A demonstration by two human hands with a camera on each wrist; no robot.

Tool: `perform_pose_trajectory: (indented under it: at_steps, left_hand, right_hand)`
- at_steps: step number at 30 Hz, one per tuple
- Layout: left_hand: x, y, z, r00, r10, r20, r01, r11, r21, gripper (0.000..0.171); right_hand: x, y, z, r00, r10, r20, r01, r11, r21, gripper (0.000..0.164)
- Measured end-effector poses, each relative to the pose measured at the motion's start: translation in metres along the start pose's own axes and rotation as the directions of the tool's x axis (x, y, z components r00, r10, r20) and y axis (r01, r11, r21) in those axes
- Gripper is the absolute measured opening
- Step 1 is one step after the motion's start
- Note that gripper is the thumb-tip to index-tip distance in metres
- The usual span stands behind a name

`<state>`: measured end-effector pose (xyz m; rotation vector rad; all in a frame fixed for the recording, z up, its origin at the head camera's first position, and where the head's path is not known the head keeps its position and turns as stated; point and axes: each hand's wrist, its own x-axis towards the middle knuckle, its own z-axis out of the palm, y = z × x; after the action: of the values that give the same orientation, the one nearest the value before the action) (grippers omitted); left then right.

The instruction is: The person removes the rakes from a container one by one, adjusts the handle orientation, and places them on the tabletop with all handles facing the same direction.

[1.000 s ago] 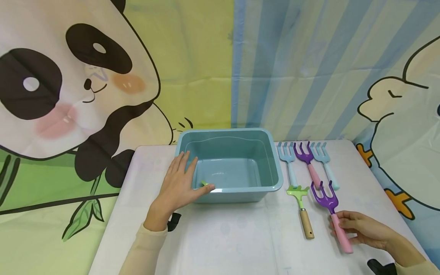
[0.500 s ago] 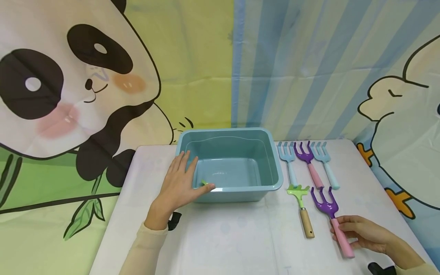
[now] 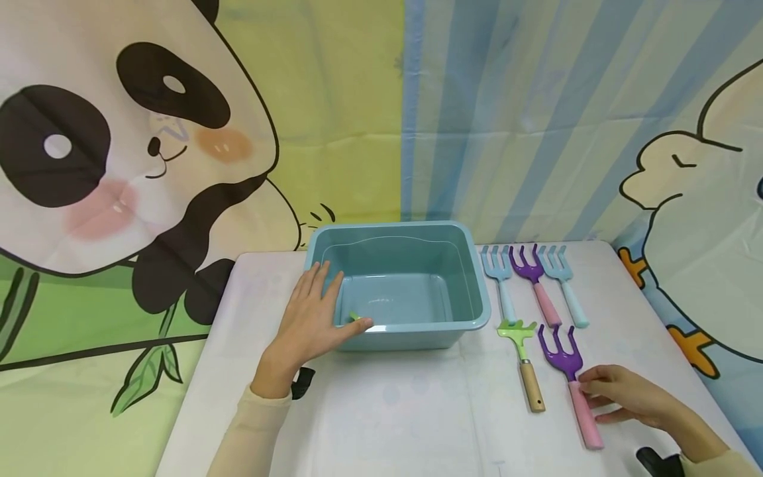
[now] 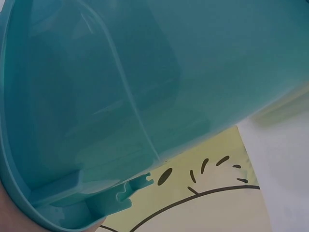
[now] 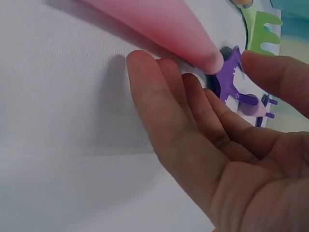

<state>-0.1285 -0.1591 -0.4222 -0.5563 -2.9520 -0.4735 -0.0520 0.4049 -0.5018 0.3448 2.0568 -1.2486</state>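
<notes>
With fingers spread, my left hand (image 3: 312, 318) rests over the left front rim of a blue-green plastic basin (image 3: 411, 338). In the left wrist view, the basin's wall (image 4: 145, 72) fills most of the frame. A purple three-tined hand fork (image 3: 586, 417) with a pink handle lies on the white table. Just right of that handle is my right hand (image 3: 632, 401), its fingers loosely bent. The right wrist view shows these fingers apart from the pink handle (image 5: 164, 26). To the fork's left lies a green hand rake (image 3: 529, 381) with a wooden handle.
Behind them, a light-blue hand fork (image 3: 505, 298), another purple fork (image 3: 545, 301) with a pink handle and a second light-blue fork (image 3: 572, 298) lie in a row. A small green piece (image 3: 354, 317) shows inside the basin. A printed cloth (image 3: 346, 119) hangs behind the table.
The near purple hand fork has moved towards the table's front, its handle end shifting slightly left. My right hand has let go of it. The left hand and basin have stayed in place.
</notes>
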Motion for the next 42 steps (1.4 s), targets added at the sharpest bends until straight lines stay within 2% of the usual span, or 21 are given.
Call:
perform_pose_trajectory:
  at_steps: [4,7,11,14,17,22,25,29,32,38,42]
  left_hand:
    - [0.0,0.0,0.0,1.0,-0.002,-0.001,0.002,1.0,-0.005,0.113]
    - [0.0,0.0,0.0,1.0,-0.005,0.002,0.005,1.0,-0.007,0.113]
    - [0.0,0.0,0.0,1.0,-0.004,0.003,0.004,1.0,-0.006,0.113]
    - [-0.001,0.0,0.0,1.0,-0.004,0.0,0.004,1.0,-0.006,0.113]
    - [-0.001,0.0,0.0,1.0,-0.003,-0.004,0.003,1.0,-0.01,0.114]
    - [0.0,0.001,-0.001,1.0,0.001,-0.01,-0.001,1.0,-0.014,0.113]
    - [0.0,0.001,-0.001,1.0,0.002,-0.012,-0.002,1.0,-0.015,0.113]
    - [0.0,0.001,-0.001,1.0,0.004,-0.017,-0.004,1.0,-0.013,0.113]
    - [0.001,0.0,0.0,1.0,0.01,-0.02,-0.01,1.0,-0.009,0.113]
    - [0.001,-0.001,0.001,1.0,0.011,-0.022,-0.011,1.0,0.0,0.113]
    - [0.001,-0.002,0.001,1.0,0.013,-0.025,-0.013,1.0,0.006,0.114]
  right_hand:
    - [0.002,-0.004,-0.006,1.0,-0.017,-0.026,0.017,0.999,-0.029,0.038]
    - [0.003,-0.016,-0.009,0.997,-0.045,-0.06,0.041,0.997,-0.064,0.038]
    - [-0.002,-0.043,-0.013,0.987,-0.145,-0.075,0.136,0.984,-0.112,0.038]
    - [-0.008,-0.071,-0.013,0.966,-0.253,-0.058,0.242,0.958,-0.154,0.037]
    - [-0.012,-0.103,-0.012,0.934,-0.355,-0.03,0.342,0.917,-0.205,0.037]
    - [-0.016,-0.155,-0.006,0.884,-0.467,0.022,0.456,0.852,-0.257,0.04]
    - [-0.016,-0.184,-0.001,0.877,-0.479,0.043,0.473,0.841,-0.264,0.042]
    - [-0.013,-0.212,0.009,0.877,-0.475,0.076,0.478,0.844,-0.242,0.044]
    - [-0.011,-0.229,0.016,0.87,-0.481,0.108,0.493,0.841,-0.224,0.042]
    - [-0.005,-0.258,0.034,0.845,-0.505,0.173,0.534,0.81,-0.242,0.041]
    - [0.002,-0.275,0.046,0.84,-0.495,0.224,0.54,0.805,-0.245,0.039]
